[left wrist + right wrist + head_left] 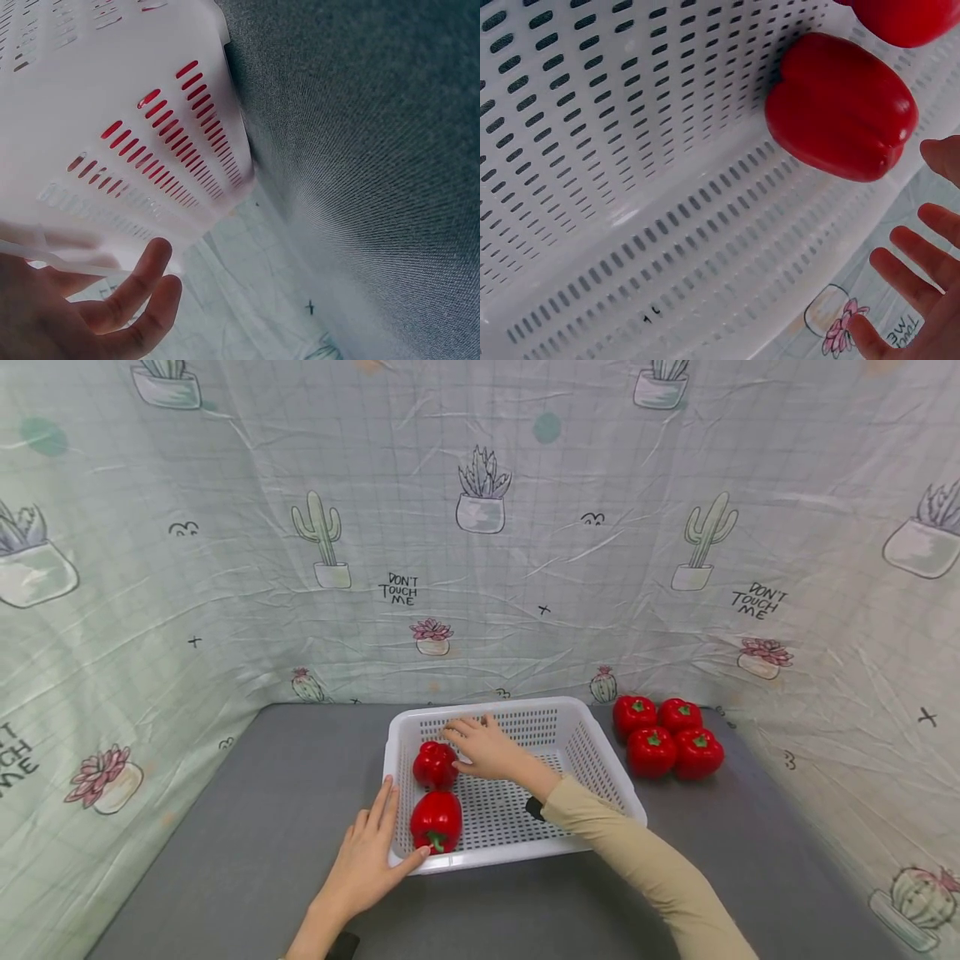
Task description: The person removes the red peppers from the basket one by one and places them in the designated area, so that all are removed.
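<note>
A white perforated plastic basket point(517, 853) sits on the grey table. Two red bell peppers are inside along its left side: the rear pepper point(435, 766) and the front pepper point(437, 820), whose green stem faces the front. My left hand point(367, 856) rests at the basket's front left corner, fingers extended along the left rim and thumb at the front rim. Over the basket, my right hand point(486, 750) hovers just right of the rear pepper with its fingers spread. In the right wrist view, a gap shows between the fingers and the nearer pepper point(840, 109).
Several red bell peppers point(651, 752) stand grouped on the table to the right of the basket's far end. A patterned sheet point(480, 585) hangs behind and along both sides of the grey table point(315, 777). My right forearm crosses the basket's front right part.
</note>
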Demonstrator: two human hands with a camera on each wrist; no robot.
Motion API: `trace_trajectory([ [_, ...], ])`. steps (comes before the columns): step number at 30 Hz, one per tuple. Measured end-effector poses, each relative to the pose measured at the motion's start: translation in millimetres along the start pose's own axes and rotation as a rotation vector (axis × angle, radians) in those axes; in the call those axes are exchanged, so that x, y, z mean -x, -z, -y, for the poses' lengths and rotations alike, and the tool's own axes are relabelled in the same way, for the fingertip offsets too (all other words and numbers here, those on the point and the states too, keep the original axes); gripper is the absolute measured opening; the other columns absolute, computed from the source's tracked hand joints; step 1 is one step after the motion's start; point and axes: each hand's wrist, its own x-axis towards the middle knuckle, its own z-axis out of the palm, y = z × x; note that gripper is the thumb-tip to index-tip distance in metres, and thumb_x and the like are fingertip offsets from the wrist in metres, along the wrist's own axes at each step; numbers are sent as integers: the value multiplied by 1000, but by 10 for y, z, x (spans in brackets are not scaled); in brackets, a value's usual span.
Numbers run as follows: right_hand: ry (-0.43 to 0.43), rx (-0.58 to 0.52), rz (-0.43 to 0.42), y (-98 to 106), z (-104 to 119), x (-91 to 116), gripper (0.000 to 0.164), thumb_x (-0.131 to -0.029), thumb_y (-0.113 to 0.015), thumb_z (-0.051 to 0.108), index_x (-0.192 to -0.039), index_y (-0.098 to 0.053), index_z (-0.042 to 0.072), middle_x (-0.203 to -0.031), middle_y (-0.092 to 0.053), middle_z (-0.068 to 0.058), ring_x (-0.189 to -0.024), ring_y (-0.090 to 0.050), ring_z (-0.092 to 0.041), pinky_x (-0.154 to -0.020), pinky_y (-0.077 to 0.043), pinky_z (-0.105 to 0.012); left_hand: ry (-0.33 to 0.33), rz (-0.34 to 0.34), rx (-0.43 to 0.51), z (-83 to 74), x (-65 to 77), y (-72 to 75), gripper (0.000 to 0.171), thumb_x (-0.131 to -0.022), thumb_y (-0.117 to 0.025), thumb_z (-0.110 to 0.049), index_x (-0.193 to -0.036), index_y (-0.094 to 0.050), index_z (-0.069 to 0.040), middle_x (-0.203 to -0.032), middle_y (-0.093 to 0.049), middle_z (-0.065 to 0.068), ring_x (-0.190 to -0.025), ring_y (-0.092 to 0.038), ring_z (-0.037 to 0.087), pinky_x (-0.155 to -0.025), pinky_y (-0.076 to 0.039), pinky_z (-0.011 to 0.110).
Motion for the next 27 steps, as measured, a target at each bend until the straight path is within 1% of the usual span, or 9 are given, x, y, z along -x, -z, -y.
trace_trajectory([
  [5,-23,0,68,-33,34,-19,58,-83,-58,40,-135,-37,22,-138,-41,1,-125,-40,-19,-99,-32,-52,7,10,0,-3,-14,4,91,-71,-61,-56,-139,-29,-5,-148,-21,10,-99,-45,23,-80,-44,45],
  [7,-15,-3,92,-54,49,-23,61,-83,-57,41,-137,-34,24,-141,-38,1,-128,-38,-20,-100,-29,-55,10,13,-2,-5,-13,6,92,-71,-61,-56,-140,-28,-5,-148,-21,10,-99,-44,23,-79,-44,44],
  [9,5,7,106,-72,64,-26,62,-84,-56,41,-138,-31,25,-143,-35,2,-128,-37,-20,-99,-30,-56,9,17,-4,-6,-14,10,93,-71,-61,-58,-140,-26,-6,-149,-20,9,-99,-44,22,-79,-44,43],
  [12,38,22,109,-99,82,-34,64,-84,-57,41,-139,-29,26,-143,-36,2,-127,-38,-20,-99,-31,-55,3,18,-6,-4,-9,14,93,-72,-59,-59,-141,-25,-6,-149,-19,8,-98,-44,22,-78,-43,42],
  [17,52,44,129,-120,109,-49,68,-80,-62,39,-139,-29,28,-141,-38,4,-126,-40,-19,-98,-32,-54,2,7,-1,0,1,10,93,-71,-60,-58,-140,-27,-6,-149,-20,9,-98,-44,22,-77,-43,43],
  [20,49,28,128,-128,112,-61,71,-77,-65,38,-138,-31,27,-139,-41,3,-124,-41,-19,-97,-33,-53,2,3,-1,-1,1,9,92,-72,-60,-58,-140,-28,-5,-148,-21,9,-98,-44,22,-78,-43,44],
  [23,46,15,109,-148,98,-72,71,-75,-68,38,-137,-35,25,-136,-44,1,-122,-41,-19,-96,-35,-52,-2,2,0,-2,2,11,91,-72,-59,-57,-139,-28,-5,-149,-20,10,-99,-44,23,-78,-43,44],
  [27,40,34,75,-182,68,-68,69,-72,-70,40,-133,-40,23,-128,-47,1,-118,-42,-19,-95,-37,-49,-6,-1,1,-6,2,15,89,-73,-60,-56,-139,-28,-4,-149,-20,10,-98,-44,23,-78,-43,44],
])
